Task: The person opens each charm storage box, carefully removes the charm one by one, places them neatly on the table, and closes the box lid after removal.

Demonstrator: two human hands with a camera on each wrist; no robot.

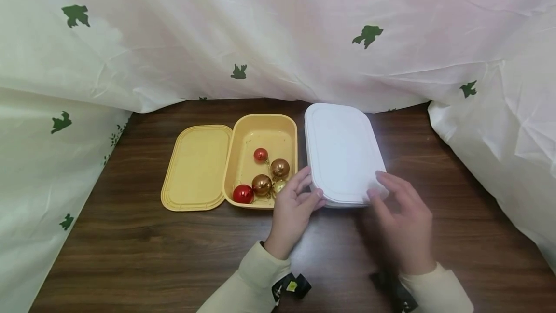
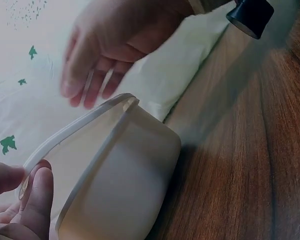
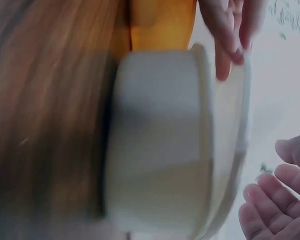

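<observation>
A white lid (image 1: 345, 153) lies over a white box (image 2: 130, 175). In both wrist views a gap shows between the box rim and the lid's near edge. My left hand (image 1: 295, 211) pinches the lid's near left corner between thumb and fingers. At the near right corner is my right hand (image 1: 404, 223), blurred, its fingers loosely spread. The right wrist view shows that hand (image 3: 280, 200) apart from the lid, holding nothing. What the white box contains is hidden.
Left of the white box stands an open yellow box (image 1: 260, 122) with several shiny red, brown and gold baubles (image 1: 261, 185). A yellow lid (image 1: 197, 168) lies flat beside it on the dark wooden table (image 1: 173, 255). White cloth (image 1: 295, 28) with green bird shapes hangs around the table.
</observation>
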